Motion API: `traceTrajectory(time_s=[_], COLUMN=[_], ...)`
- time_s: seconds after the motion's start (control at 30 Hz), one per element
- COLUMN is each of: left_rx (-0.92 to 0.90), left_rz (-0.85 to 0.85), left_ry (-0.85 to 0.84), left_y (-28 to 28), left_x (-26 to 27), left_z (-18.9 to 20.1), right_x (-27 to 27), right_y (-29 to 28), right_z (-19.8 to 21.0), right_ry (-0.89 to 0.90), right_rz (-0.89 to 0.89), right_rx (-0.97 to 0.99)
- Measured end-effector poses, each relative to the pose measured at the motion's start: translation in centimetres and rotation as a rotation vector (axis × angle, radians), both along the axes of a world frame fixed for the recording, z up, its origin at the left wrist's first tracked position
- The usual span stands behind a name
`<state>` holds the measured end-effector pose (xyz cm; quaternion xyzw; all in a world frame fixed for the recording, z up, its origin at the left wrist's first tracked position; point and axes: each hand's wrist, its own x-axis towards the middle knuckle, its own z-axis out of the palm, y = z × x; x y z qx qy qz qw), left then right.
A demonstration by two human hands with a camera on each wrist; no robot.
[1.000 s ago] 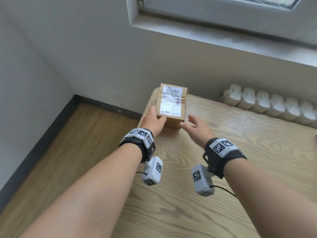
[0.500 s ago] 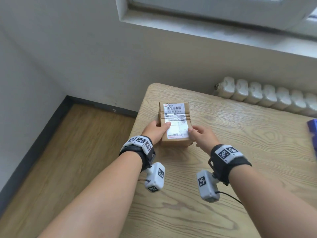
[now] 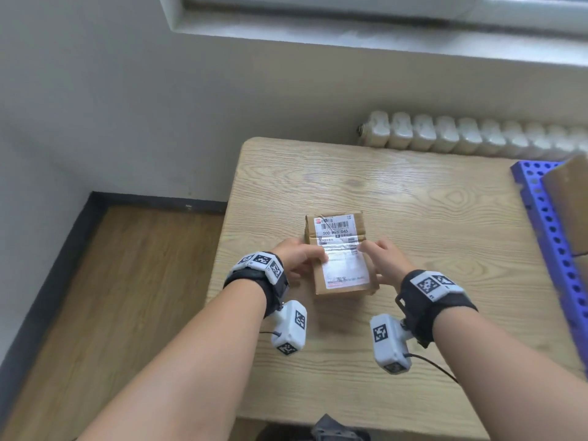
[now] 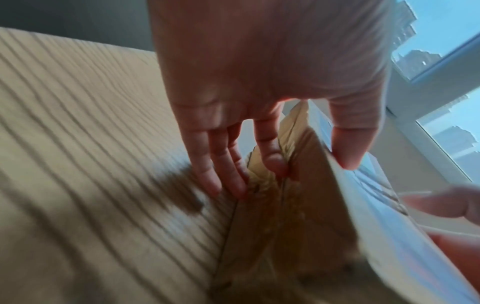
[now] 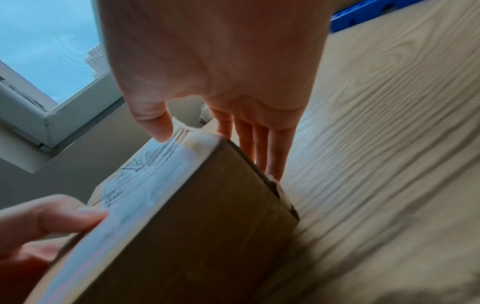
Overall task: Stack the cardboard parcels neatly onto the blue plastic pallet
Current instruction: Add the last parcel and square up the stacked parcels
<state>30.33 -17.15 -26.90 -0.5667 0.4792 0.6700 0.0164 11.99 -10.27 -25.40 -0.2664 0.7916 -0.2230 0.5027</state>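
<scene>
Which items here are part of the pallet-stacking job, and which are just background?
Job:
- labelled parcel, held by left hand and right hand
- blue pallet
- parcel on the pallet

Background:
- wooden table
- radiator
- window sill

Matt cardboard parcel (image 3: 340,254), glossy paper label (image 3: 342,249), wood-grain table (image 3: 413,218)

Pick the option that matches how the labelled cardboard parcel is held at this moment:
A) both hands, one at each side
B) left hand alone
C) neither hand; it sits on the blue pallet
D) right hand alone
A: the left hand and right hand flank the cardboard parcel, thumbs on its labelled top and fingers down its sides, away from the blue pallet.
</scene>
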Motion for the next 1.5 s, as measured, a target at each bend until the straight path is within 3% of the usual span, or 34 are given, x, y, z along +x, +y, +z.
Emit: traceTrajectory(time_s=[0.37, 0.6, 1.07, 1.5], left_rx=[-0.033, -0.128, -0.189, -0.352], left_rz=[-0.248, -0.25, -0.441, -0.485], left_ry=[0.045, 0.068, 0.082, 0.278], left_y=[5.3, 10.6, 31.7, 45.2], left_x=[-6.1, -11.4, -24.9, -41.7], left_z=[2.5, 4.2, 6.2, 14.0], right_x=[-4.9, -9.4, -22.1, -35.2], right_y=[8.6, 15.7, 39.2, 56.1], right_z=[3.1, 4.1, 6.3, 14.3], right_ry=[0.06, -0.005, 0.091, 0.236], right_rz=[-0.195, -0.333, -0.384, -0.546], right_rx=[-0.093, -0.165, -0.236, -0.375])
